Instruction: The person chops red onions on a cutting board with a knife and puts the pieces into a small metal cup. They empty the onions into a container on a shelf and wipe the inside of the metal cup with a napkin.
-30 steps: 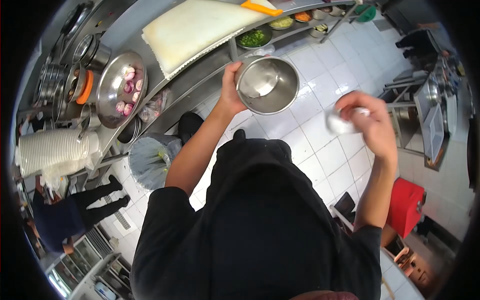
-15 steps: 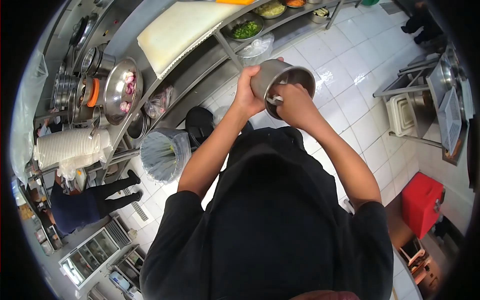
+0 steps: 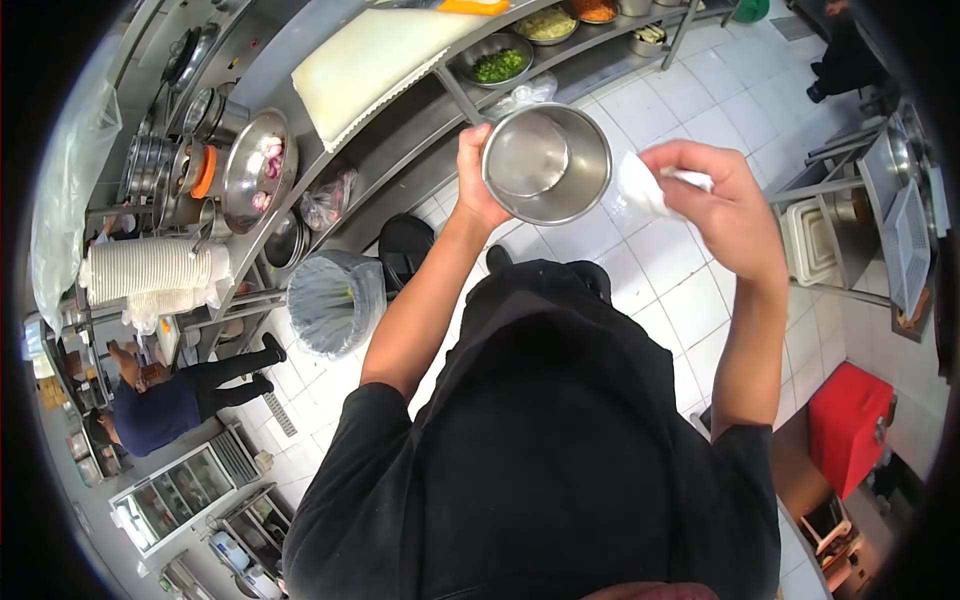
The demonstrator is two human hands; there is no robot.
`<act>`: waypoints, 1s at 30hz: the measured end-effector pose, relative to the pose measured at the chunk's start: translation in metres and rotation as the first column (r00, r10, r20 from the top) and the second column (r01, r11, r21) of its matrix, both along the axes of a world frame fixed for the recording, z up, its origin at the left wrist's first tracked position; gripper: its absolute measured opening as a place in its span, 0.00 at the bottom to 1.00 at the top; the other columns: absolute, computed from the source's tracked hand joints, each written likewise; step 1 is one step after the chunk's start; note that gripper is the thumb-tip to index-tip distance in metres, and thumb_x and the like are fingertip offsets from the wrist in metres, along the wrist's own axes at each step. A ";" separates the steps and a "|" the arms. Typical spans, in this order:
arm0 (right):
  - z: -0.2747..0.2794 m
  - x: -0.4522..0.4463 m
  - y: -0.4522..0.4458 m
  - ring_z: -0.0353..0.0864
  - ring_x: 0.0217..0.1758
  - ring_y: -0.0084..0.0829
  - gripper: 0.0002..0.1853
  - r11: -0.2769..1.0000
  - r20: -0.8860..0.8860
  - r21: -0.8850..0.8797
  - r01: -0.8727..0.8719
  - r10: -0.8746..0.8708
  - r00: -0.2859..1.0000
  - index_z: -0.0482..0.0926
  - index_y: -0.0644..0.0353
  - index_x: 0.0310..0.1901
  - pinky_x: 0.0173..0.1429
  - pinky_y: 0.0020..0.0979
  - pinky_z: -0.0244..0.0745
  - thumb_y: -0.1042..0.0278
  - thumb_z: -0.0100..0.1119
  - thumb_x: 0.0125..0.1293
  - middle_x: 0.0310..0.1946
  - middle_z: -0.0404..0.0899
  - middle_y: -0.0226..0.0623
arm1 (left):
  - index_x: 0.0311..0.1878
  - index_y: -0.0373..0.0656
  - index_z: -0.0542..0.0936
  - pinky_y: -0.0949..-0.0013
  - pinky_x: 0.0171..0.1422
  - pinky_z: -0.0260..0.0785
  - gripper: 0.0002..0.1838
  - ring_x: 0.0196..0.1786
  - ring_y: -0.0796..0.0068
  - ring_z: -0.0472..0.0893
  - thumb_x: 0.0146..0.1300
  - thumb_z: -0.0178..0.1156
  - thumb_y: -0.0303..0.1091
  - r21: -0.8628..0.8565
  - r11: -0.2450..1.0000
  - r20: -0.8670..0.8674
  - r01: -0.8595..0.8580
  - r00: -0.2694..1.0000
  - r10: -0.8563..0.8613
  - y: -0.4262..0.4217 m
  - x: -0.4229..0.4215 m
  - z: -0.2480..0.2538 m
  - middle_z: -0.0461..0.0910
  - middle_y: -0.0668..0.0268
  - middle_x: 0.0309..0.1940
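My left hand is closed around the side of a cylindrical stainless-steel container. The container is tilted so that its mouth faces me, and its shiny inner wall and round bottom show. To the right of the rim, apart from it, my right hand pinches a crumpled white paper towel. Part of the towel hangs from the fingertips and a bit sticks out between the fingers.
A steel counter holds a white cutting board, a bowl of chopped greens and a bowl of onions. Below stands a lined bin. A co-worker is at the left; a red box at the right.
My right hand has come out of the container with the paper towel and moved right. The container has shifted slightly left and turned its mouth more towards me.
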State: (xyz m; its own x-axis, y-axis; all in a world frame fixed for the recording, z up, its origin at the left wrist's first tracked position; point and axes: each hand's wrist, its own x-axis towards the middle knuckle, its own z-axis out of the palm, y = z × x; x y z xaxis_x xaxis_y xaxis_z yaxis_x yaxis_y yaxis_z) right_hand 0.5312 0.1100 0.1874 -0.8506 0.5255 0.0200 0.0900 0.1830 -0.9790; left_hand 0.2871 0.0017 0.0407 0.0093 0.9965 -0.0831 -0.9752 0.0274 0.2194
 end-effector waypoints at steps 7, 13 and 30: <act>-0.066 -0.062 -0.056 0.78 0.51 0.29 0.16 0.966 -0.109 -0.243 -0.086 0.061 0.992 0.79 0.66 0.53 0.58 0.31 0.70 0.72 0.57 0.65 0.45 0.82 0.39 | 0.68 0.39 0.67 0.54 0.66 0.67 0.41 0.58 0.57 0.77 0.56 0.48 0.57 -0.154 0.980 -0.460 -0.124 0.887 0.040 0.007 0.029 0.022 0.75 0.52 0.59; -0.064 -0.033 -0.054 0.82 0.52 0.34 0.09 0.992 -0.020 0.081 -0.098 0.100 0.995 0.81 0.64 0.45 0.56 0.31 0.74 0.79 0.56 0.64 0.46 0.83 0.41 | 0.65 0.39 0.70 0.52 0.67 0.66 0.37 0.59 0.56 0.76 0.57 0.48 0.55 -0.225 0.957 -0.399 -0.181 0.913 0.079 -0.006 0.013 0.021 0.76 0.53 0.59; -0.060 -0.144 -0.056 0.80 0.56 0.36 0.15 0.983 0.099 -0.101 -0.155 0.165 0.981 0.80 0.66 0.51 0.62 0.30 0.69 0.77 0.51 0.64 0.50 0.83 0.46 | 0.64 0.42 0.71 0.54 0.66 0.67 0.34 0.58 0.60 0.77 0.58 0.50 0.52 -0.271 0.884 -0.336 -0.381 0.898 0.284 -0.032 -0.064 -0.005 0.77 0.58 0.57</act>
State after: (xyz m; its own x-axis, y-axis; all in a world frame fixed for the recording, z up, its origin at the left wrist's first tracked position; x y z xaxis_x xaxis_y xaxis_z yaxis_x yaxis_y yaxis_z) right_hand 0.3877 0.0545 0.1278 -0.9183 0.3781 -0.1174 0.1715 0.1124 -0.9788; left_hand 0.2235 -0.0301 0.0355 -0.3894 0.8527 -0.3482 -0.8382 -0.1713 0.5178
